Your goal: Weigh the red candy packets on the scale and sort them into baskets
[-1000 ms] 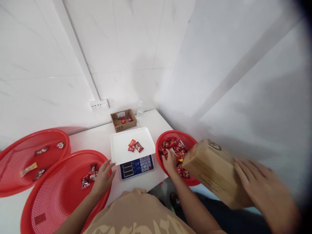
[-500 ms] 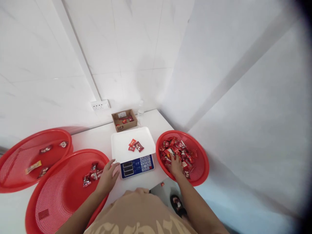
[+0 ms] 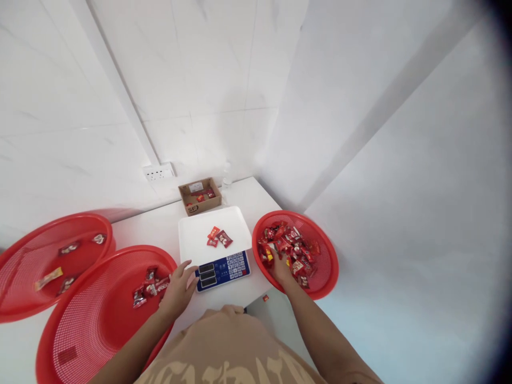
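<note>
My left hand [image 3: 178, 288] is open by the left front corner of a digital scale [image 3: 222, 273], its spread fingertips at the white pan [image 3: 196, 234] and the display edge. Several wrapped candies [image 3: 224, 238] lie in a small group on that pan. To the right, my right hand [image 3: 281, 268] reaches into a red mesh basket [image 3: 328, 285] with a heap of red wrapped candies [image 3: 298, 249]. Its fingers are curled around candies there, red and yellow wrappers showing beside them. The fingertips are partly hidden in the heap.
Two more red baskets stand at the left: a near one [image 3: 68, 325] with several candies and a far one [image 3: 24, 234] with a few. Behind the scale are a cardboard box [image 3: 204, 204] and a clear bottle [image 3: 227, 176]. Walls bound the back and right.
My right hand has shifted toward the left side of its basket, and its fingers have drawn closer together. The left hand stays by the scale. The whole view has moved slightly.
</note>
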Tool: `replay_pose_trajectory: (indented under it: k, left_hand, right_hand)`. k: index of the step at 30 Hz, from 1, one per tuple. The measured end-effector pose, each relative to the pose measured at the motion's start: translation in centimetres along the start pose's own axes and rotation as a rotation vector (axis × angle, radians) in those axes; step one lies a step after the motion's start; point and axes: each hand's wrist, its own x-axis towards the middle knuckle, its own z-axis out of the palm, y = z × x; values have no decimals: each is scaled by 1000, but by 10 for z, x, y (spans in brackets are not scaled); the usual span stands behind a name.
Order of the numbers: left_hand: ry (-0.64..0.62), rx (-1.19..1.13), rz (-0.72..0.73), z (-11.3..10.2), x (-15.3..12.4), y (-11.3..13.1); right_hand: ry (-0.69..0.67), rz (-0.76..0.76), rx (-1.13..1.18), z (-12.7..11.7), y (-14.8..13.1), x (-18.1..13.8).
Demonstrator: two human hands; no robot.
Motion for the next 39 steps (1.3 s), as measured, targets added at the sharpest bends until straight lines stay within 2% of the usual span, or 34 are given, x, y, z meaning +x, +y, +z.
replay_pose_trajectory:
  k: [3, 6, 9, 12, 15, 19, 22, 26, 30, 34, 39]
  left_hand:
    - [-13, 2, 19, 1, 3, 4]
    - [-12, 1, 24, 0, 4, 5]
    - [-16, 0, 4, -2, 3, 3]
    - [-28, 0, -13, -3, 1, 2]
    - [-32, 0, -10, -5, 0, 2]
    - [-21, 3, -27, -7, -2, -1]
    - [-1, 11, -36, -11, -7, -6]
    - [31, 26, -67, -15, -17, -12]
    - [24, 24, -88, -14, -24, -15]
    - [8, 27, -51, -11, -22, -14]
    - [-11, 42, 6, -7, -17, -14]
  right_hand:
    - [22, -11, 58, 0, 0, 4]
    - [74, -3, 137, -15, 1, 11]
    - [140, 54, 327, -32, -5, 15]
    - [166, 44, 640, -42, -26, 17]
    - [86, -68, 789, -42, -64, 21]
    - [-67, -256, 708, -29, -117, 25]
    - [-185, -298, 521, -16, -138, 22]
    - [-214, -302, 419, -12, -137, 15]
    - [-207, -195, 591, -23, -126, 13]
    - [-162, -134, 729, -25, -130, 13]
    - [-300, -121, 821, -3, -145, 7]
